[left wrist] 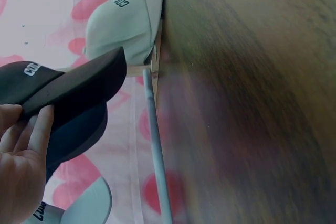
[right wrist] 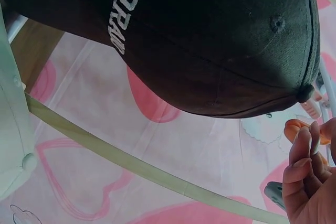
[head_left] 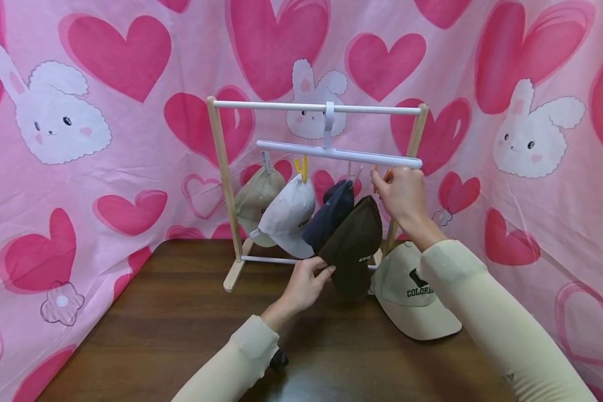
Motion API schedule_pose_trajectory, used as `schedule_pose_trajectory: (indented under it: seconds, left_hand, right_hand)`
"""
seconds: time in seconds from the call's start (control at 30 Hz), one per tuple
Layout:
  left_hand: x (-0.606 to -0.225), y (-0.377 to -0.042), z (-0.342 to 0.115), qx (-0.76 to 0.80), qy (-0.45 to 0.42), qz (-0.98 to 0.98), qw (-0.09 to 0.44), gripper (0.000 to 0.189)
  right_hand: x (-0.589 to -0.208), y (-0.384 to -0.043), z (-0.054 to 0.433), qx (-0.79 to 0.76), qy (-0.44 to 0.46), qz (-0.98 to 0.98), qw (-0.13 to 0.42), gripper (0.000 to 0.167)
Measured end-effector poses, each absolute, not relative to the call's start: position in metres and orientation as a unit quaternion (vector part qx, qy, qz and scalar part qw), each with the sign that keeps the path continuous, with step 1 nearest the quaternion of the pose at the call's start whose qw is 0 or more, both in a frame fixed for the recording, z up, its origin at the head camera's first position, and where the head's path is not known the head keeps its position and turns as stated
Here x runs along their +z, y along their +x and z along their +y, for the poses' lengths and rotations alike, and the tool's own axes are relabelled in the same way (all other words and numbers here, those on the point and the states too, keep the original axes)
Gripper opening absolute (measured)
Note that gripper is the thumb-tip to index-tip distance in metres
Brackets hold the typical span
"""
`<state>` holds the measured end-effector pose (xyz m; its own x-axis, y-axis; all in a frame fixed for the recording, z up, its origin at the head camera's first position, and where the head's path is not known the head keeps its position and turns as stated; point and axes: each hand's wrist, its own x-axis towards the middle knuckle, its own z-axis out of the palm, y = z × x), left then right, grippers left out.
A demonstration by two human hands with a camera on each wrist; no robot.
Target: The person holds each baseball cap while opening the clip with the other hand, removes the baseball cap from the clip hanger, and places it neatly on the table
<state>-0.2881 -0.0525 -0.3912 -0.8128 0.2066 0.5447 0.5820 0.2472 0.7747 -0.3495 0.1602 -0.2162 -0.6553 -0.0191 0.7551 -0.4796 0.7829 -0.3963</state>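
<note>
My left hand (head_left: 304, 285) grips the brim of a dark brown baseball cap (head_left: 357, 237), thumb on one side and fingers on the other, as the left wrist view also shows. My right hand (head_left: 406, 195) pinches an orange clip (right wrist: 296, 128) below the right end of a white hanger (head_left: 372, 158). In the right wrist view that clip is just apart from the dark cap's crown. Three caps hang from the hanger by clips: a khaki cap (head_left: 253, 195), a white cap (head_left: 293, 206) and a navy cap (head_left: 329, 215) beside the dark one.
A rack with wooden posts (head_left: 223, 178) and a white top rod (head_left: 271, 105) carries the hanger by its hook. On the brown table (head_left: 146, 329), a beige cap (head_left: 407, 279) sits at the rack's right foot. Pink heart-patterned cloth (head_left: 125, 128) surrounds the table.
</note>
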Motion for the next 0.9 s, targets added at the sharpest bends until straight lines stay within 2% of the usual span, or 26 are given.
schedule_pose_trajectory:
  seconds: [0.3, 0.9]
  left_hand:
    - [-0.363, -0.26, -0.054, -0.563, -0.263, -0.77, 0.146, 0.011]
    - [-0.368, -0.262, -0.06, -0.591, -0.277, -0.748, 0.117, 0.012]
  right_hand:
    - [-0.213, -0.348, 0.164, 0.323, 0.143, -0.854, 0.383, 0.038]
    - [-0.209, -0.345, 0.168, 0.331, 0.126, -0.854, 0.381, 0.044]
